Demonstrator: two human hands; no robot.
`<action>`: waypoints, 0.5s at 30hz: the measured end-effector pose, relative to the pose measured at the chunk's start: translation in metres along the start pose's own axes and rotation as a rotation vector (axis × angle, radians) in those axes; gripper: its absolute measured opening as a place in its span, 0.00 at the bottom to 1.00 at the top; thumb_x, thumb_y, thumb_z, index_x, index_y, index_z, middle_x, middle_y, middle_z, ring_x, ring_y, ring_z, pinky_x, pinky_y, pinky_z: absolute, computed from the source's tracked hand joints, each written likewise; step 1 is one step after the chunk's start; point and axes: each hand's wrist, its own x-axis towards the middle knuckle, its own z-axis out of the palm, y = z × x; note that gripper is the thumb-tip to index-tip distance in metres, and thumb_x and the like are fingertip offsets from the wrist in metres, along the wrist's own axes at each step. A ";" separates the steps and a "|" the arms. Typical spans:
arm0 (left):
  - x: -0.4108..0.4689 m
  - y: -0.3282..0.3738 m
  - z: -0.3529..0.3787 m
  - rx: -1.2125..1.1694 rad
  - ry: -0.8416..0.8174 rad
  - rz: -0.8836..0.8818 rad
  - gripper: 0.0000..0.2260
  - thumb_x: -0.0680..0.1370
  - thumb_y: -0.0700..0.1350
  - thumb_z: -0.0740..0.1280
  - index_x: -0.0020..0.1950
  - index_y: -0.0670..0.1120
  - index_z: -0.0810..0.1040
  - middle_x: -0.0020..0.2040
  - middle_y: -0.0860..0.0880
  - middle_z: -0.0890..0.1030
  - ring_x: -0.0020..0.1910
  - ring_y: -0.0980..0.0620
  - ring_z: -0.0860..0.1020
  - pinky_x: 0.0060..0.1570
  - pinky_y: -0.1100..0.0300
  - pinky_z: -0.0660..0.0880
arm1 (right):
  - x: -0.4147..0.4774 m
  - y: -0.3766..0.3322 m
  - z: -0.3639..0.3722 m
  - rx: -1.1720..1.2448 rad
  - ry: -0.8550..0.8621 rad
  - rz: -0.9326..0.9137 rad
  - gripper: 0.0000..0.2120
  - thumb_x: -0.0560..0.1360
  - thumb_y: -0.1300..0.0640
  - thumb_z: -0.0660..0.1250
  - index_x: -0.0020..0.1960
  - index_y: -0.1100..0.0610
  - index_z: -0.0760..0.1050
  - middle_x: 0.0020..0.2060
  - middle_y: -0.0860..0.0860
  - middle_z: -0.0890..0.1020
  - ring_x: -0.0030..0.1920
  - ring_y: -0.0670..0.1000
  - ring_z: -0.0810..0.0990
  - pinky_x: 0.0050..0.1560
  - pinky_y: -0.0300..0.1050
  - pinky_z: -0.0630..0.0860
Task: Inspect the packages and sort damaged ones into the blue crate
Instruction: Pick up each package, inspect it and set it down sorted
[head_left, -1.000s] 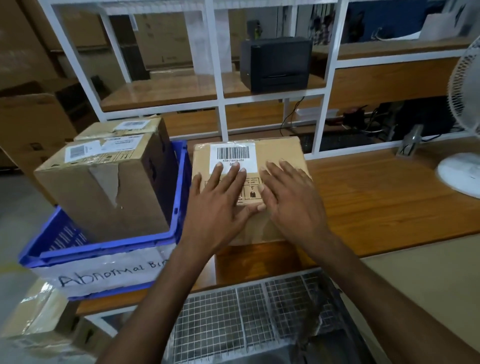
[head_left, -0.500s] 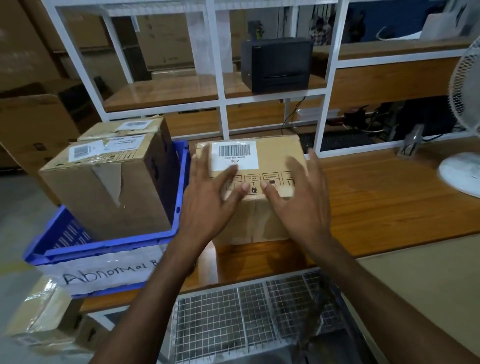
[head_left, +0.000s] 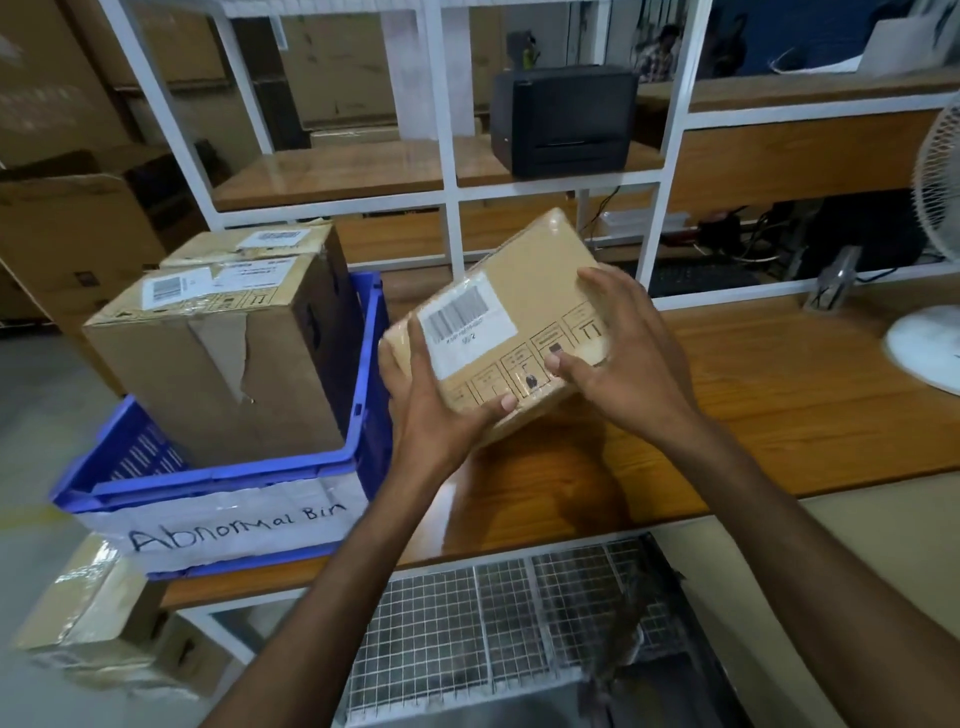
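We hold small cardboard box (head_left: 530, 270) tilted above surface (head_left: 779, 395), just right of blue crate (head_left: 218, 475). Left hand (head_left: 431, 415) fingers wrap near-left corner; right hand (head_left: 628, 364) fingers grasp right edge. Advice: turn slowly, check each face, corners, tape before deciding.

A small cardboard package (head_left: 530, 291) is held tilted above the wooden worktop (head_left: 779, 405), barcode label (head_left: 467, 322) up: left hand (head_left: 431, 415) gripping its near-left corner, right hand (head_left: 628, 358) its right side. Just left, the blue crate (head_left: 208, 475) holds a torn box (head_left: 218, 374).
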 end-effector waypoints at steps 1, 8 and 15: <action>-0.004 -0.002 0.002 0.005 -0.018 -0.039 0.64 0.64 0.58 0.84 0.83 0.62 0.37 0.83 0.48 0.34 0.82 0.46 0.47 0.77 0.43 0.58 | 0.005 -0.001 -0.004 -0.035 -0.041 -0.036 0.46 0.71 0.46 0.80 0.80 0.43 0.57 0.78 0.42 0.62 0.71 0.46 0.67 0.62 0.52 0.75; -0.032 -0.043 0.029 0.042 -0.081 -0.226 0.69 0.61 0.64 0.83 0.78 0.66 0.28 0.79 0.41 0.54 0.76 0.36 0.61 0.70 0.34 0.67 | 0.018 -0.013 -0.005 -0.166 -0.274 -0.195 0.56 0.68 0.52 0.82 0.83 0.41 0.49 0.78 0.45 0.65 0.75 0.50 0.63 0.75 0.61 0.64; -0.046 -0.054 0.045 -0.087 -0.077 -0.108 0.45 0.78 0.63 0.71 0.82 0.57 0.43 0.72 0.51 0.69 0.58 0.56 0.76 0.55 0.51 0.81 | -0.025 -0.006 0.044 -0.272 -0.379 -0.336 0.41 0.74 0.60 0.76 0.81 0.46 0.60 0.77 0.48 0.68 0.75 0.51 0.61 0.70 0.65 0.70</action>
